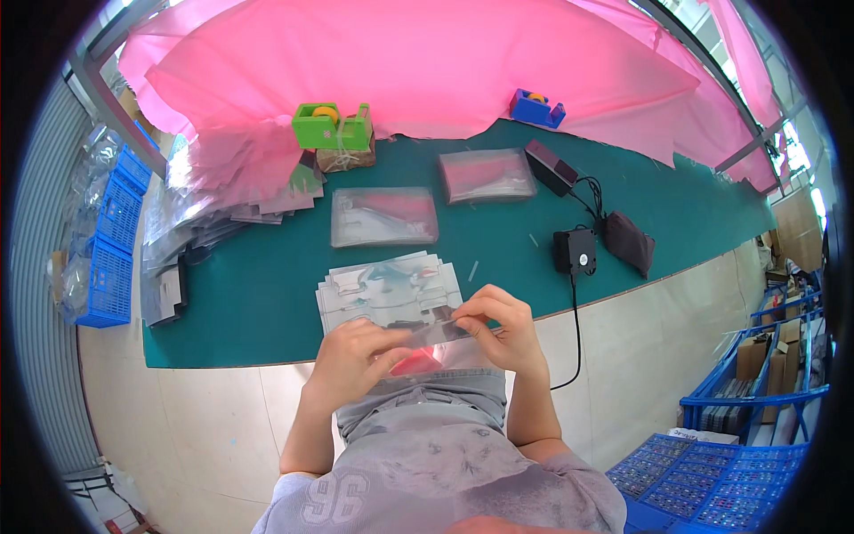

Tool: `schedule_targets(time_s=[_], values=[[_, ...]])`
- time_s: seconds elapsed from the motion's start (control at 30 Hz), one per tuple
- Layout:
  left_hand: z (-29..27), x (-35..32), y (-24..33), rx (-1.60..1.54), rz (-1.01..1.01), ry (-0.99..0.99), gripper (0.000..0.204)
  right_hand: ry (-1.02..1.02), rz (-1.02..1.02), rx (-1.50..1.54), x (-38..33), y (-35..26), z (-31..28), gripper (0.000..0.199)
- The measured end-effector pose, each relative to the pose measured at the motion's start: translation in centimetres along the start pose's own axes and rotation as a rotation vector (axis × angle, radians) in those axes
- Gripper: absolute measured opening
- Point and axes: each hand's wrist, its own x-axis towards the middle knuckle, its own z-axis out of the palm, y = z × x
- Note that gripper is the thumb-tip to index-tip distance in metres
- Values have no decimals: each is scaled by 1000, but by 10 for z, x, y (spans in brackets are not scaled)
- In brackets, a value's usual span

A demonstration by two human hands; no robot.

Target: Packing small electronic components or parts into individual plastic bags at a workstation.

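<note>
Pinching a clear plastic bag point(427, 343) between them, left hand point(356, 351) and right hand point(498, 329) meet, grips closed on it.

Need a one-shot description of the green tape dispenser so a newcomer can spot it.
Start at the green mat covering the table, then go to its far edge, where the pink sheet drapes down. The green tape dispenser sits left of centre there, on a small brown block. It is bright green with a yellow roll, unlike the blue dispenser further right.
</note>
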Motion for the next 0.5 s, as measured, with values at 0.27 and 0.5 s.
schedule_targets(time_s=[0.27, 0.5], values=[[-2, 7, 8, -348, -173, 258, 54, -267, -32, -327, 6, -1, -12, 13], [17, 17, 12, -264, -76, 246, 52, -285, 238, 576, 14, -10, 28, 50]])
